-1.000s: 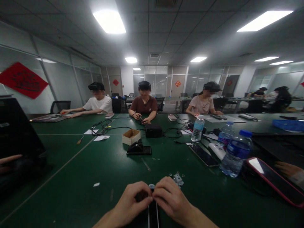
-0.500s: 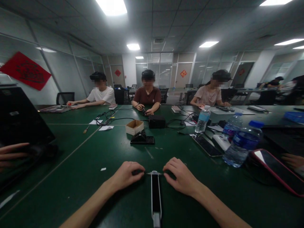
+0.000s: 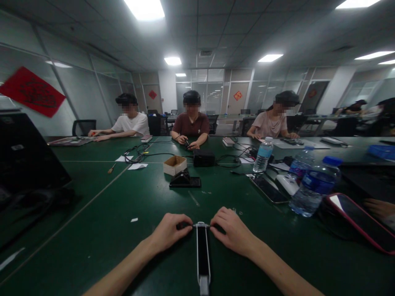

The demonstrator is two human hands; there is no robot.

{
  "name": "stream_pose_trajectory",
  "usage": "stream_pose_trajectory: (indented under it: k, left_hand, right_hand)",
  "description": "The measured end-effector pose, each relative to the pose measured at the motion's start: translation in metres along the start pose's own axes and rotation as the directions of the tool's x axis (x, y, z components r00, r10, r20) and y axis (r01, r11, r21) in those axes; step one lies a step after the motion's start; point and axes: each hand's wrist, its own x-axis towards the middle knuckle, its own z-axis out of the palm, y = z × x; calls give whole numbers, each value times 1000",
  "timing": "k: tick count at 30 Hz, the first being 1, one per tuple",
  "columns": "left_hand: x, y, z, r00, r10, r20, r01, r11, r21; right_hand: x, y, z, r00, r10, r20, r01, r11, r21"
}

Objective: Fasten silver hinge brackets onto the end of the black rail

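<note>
A long, narrow item (image 3: pixel 203 250) with a black top and a pale rim lies lengthwise on the green table in front of me. A short thin rod (image 3: pixel 195 225) sticks out to both sides at its far end. The fingertips of my left hand (image 3: pixel 173 231) are pinched on the rod's left end. At the right end, my right hand (image 3: pixel 230 230) pinches likewise, thumb and fingers close to the item's rim. My fingers hide both tips of the rod. Just beyond my right hand lie a few tiny rings (image 3: pixel 234 210).
Ahead stand a small open box (image 3: pixel 175 165), a black holder (image 3: pixel 185 179) and a black block (image 3: pixel 204 158). Water bottles (image 3: pixel 316 187) and phones (image 3: pixel 268 189) are on the right, a black laptop (image 3: pixel 27 152) on the left. People (image 3: pixel 191 125) sit opposite.
Both my hands have moved slightly inward, closer to the narrow item. Tiny rings behind my right hand show more now. A person's hand by the laptop has left view.
</note>
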Motion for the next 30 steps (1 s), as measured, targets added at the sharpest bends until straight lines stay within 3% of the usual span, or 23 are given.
stream_pose_trajectory:
  k: [10, 19, 26, 30]
  left_hand:
    - [3, 5, 9, 998, -46, -34, 47, 998, 37]
    - [3, 6, 10, 999, -17, -29, 19, 997, 78]
    - [1, 0, 11, 1000, -16, -14, 17, 999, 52]
    - [1, 0, 10, 1000, -11, -1, 11, 1000, 20]
  right_hand:
    - [-1, 1, 1, 1000, -7, -18, 7, 1000, 9]
    - [0, 6, -2, 1000, -30, -11, 30, 1000, -9]
    - [-8, 43, -27, 994, 102, -42, -107, 984, -144]
    - [-13, 62, -39, 976, 216, 5, -210, 954, -213]
